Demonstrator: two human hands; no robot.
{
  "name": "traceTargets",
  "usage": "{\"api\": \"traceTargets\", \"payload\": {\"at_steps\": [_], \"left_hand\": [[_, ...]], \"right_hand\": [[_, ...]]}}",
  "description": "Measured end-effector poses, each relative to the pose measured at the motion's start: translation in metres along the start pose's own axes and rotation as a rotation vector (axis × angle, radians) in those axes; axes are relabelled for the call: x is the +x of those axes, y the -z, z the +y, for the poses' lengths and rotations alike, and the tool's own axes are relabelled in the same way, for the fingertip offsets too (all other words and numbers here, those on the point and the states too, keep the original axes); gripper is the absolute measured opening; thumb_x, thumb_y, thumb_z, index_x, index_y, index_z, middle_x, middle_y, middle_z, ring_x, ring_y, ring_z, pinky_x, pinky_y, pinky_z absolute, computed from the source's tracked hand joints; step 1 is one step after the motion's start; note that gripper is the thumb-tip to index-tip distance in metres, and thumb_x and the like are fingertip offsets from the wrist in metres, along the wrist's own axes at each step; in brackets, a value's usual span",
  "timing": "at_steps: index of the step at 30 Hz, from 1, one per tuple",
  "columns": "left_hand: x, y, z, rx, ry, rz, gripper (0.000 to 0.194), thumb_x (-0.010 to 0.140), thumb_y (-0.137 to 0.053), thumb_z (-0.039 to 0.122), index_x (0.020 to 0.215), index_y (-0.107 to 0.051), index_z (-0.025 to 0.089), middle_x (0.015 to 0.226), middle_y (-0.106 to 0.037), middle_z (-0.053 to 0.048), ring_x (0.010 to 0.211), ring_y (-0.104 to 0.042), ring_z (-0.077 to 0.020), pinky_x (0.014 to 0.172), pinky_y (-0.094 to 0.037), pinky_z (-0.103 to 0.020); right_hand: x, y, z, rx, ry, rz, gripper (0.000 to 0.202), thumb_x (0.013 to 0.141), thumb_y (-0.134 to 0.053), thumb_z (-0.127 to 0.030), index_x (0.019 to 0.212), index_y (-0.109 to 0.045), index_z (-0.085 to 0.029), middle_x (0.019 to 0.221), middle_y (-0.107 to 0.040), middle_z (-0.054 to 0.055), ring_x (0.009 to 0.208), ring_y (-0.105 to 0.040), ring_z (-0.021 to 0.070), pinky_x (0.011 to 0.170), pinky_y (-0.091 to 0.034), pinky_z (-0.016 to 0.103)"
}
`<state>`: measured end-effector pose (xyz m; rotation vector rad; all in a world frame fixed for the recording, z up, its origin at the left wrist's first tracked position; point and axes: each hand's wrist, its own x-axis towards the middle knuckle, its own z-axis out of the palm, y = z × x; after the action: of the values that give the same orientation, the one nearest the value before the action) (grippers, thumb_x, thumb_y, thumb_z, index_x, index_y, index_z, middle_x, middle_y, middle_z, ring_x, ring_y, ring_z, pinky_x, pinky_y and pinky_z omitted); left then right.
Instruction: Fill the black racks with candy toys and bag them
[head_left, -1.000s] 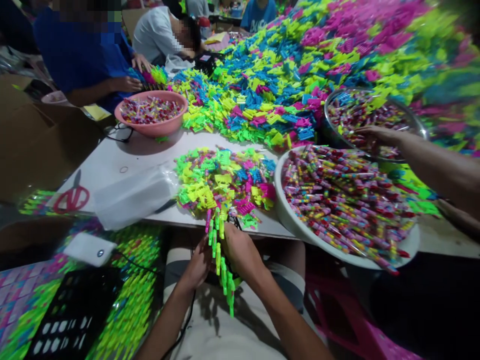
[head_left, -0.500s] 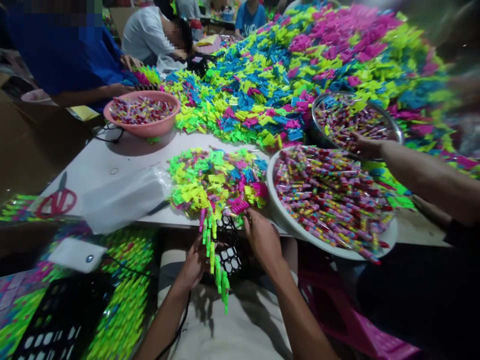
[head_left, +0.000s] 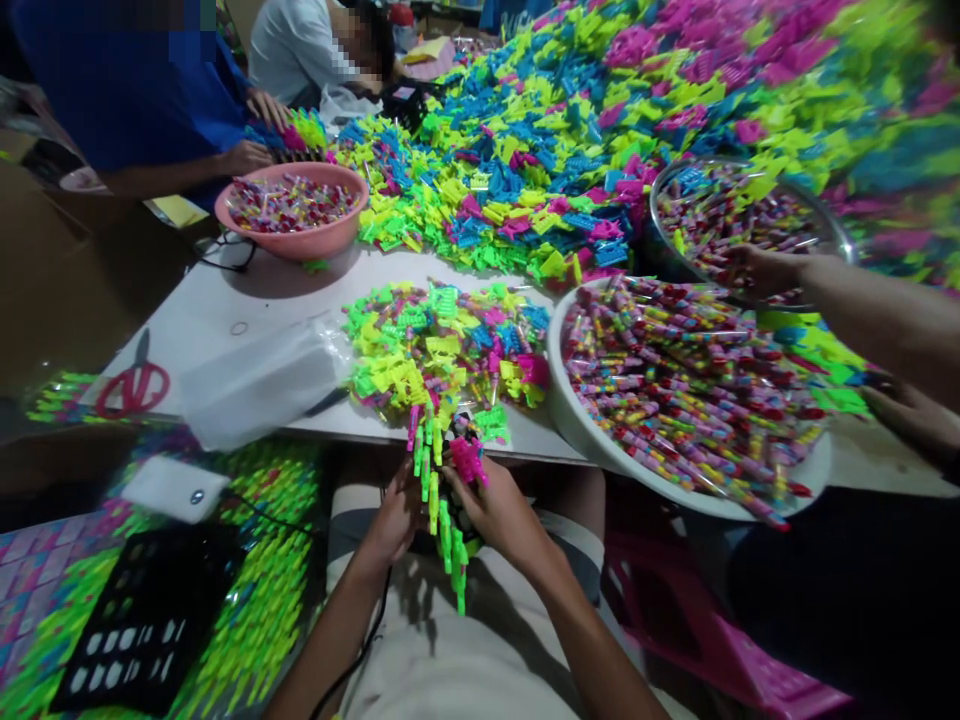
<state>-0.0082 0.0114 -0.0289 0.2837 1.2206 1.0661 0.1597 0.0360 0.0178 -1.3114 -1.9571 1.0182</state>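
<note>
My left hand (head_left: 397, 512) is closed on the side of a black tray with holes (head_left: 459, 425), held over my lap below the table edge. Small green, yellow and pink plastic pieces (head_left: 435, 480) stand in a slanting row along the tray. My right hand (head_left: 501, 505) pinches a pink plastic piece (head_left: 469, 460) over the tray's right part and hides much of it. Just beyond my hands lies a small heap of mixed plastic pieces (head_left: 450, 345) in green, yellow, pink and blue.
To the right stands a white basin (head_left: 556, 375) of wrapped candy tubes; a co-worker's hand (head_left: 772, 272) reaches into a metal bowl (head_left: 844, 245) behind it. A pink bowl (head_left: 292, 240), red-handled scissors (head_left: 133, 388), a plastic bag (head_left: 262, 385) and a large colourful pile (head_left: 540, 160) also occupy the table.
My right hand has come from the small heap's edge down and left to the tray, with a pink piece now in its fingers. The view has tilted down slightly.
</note>
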Motion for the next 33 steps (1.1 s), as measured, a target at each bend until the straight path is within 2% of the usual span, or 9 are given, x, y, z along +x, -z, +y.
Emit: {"api": "traceTargets", "payload": {"at_steps": [3,7,14,17,21,23,26,29,33], "left_hand": [[0.0,0.002,-0.001,0.001,-0.004,-0.012,0.043,0.058,-0.095,0.027,0.091,-0.068,0.02,0.066,-0.062,0.006,0.05,-0.051,-0.0085,0.046,-0.045,-0.019],[0.002,0.004,-0.004,0.001,-0.011,-0.024,0.04,0.059,-0.095,0.024,0.089,-0.07,0.018,0.071,-0.066,0.002,0.057,-0.056,-0.0097,0.052,-0.047,-0.019],[-0.002,0.006,0.0,0.005,0.022,0.028,0.045,0.056,-0.096,0.027,0.088,-0.066,0.018,0.07,-0.064,0.004,0.058,-0.059,-0.0112,0.053,-0.048,-0.02],[-0.001,0.008,-0.001,0.006,0.027,0.017,0.046,0.057,-0.096,0.029,0.089,-0.065,0.018,0.068,-0.062,0.004,0.055,-0.057,-0.0119,0.051,-0.048,-0.023],[0.002,0.011,-0.004,0.006,0.018,0.003,0.045,0.061,-0.095,0.03,0.091,-0.064,0.017,0.068,-0.063,0.003,0.053,-0.057,-0.0122,0.049,-0.048,-0.023],[0.003,0.012,-0.005,-0.001,0.01,0.014,0.047,0.061,-0.095,0.03,0.093,-0.062,0.017,0.07,-0.065,0.003,0.053,-0.058,-0.0126,0.049,-0.05,-0.023],[0.004,0.014,-0.007,-0.014,-0.003,0.041,0.051,0.059,-0.095,0.026,0.096,-0.059,0.019,0.077,-0.069,0.002,0.057,-0.063,-0.013,0.052,-0.053,-0.023],[0.004,0.016,-0.007,-0.018,-0.013,0.057,0.054,0.058,-0.096,0.025,0.096,-0.059,0.018,0.079,-0.07,0.001,0.058,-0.064,-0.0128,0.052,-0.053,-0.022],[0.0,0.018,-0.003,-0.018,-0.011,0.083,0.055,0.057,-0.097,0.028,0.095,-0.058,0.018,0.072,-0.066,0.003,0.052,-0.059,-0.0112,0.045,-0.047,-0.02]], "right_hand": [[0.002,-0.008,0.002,-0.024,-0.016,-0.004,0.02,0.11,-0.048,-0.034,0.108,-0.065,-0.021,0.1,-0.073,0.006,0.092,-0.071,0.0198,0.086,-0.051,0.027],[-0.001,-0.009,-0.002,-0.191,-0.085,0.008,0.02,0.109,-0.047,-0.032,0.112,-0.063,-0.02,0.1,-0.073,0.008,0.091,-0.072,0.0213,0.082,-0.05,0.026],[-0.005,-0.014,-0.026,-0.426,-0.083,-0.134,0.012,0.106,-0.05,-0.021,0.114,-0.059,-0.019,0.104,-0.071,0.008,0.091,-0.069,0.0214,0.071,-0.045,0.027],[0.002,-0.003,-0.028,-0.472,-0.076,-0.183,0.015,0.106,-0.051,-0.019,0.118,-0.059,-0.021,0.109,-0.069,0.006,0.091,-0.069,0.0198,0.071,-0.045,0.027],[0.017,0.02,-0.024,-0.655,-0.075,-0.114,0.04,0.103,-0.062,-0.027,0.142,-0.051,-0.025,0.132,-0.06,0.011,0.097,-0.069,0.0216,0.067,-0.044,0.027],[0.026,0.027,-0.022,-0.707,-0.073,-0.085,0.045,0.104,-0.06,-0.028,0.147,-0.047,-0.024,0.134,-0.058,0.012,0.1,-0.068,0.0225,0.066,-0.044,0.028],[0.039,0.029,-0.018,-0.736,-0.105,-0.063,0.031,0.11,-0.048,-0.03,0.139,-0.053,-0.021,0.131,-0.06,0.012,0.097,-0.068,0.0215,0.065,-0.043,0.029],[0.047,0.025,-0.014,-0.761,-0.121,-0.073,0.024,0.112,-0.044,-0.032,0.128,-0.059,-0.022,0.127,-0.063,0.01,0.091,-0.068,0.0202,0.062,-0.04,0.029],[0.039,0.027,-0.005,-0.815,-0.125,-0.055,0.024,0.114,-0.039,-0.031,0.116,-0.061,-0.021,0.116,-0.067,0.008,0.085,-0.067,0.02,0.06,-0.037,0.03]]}}
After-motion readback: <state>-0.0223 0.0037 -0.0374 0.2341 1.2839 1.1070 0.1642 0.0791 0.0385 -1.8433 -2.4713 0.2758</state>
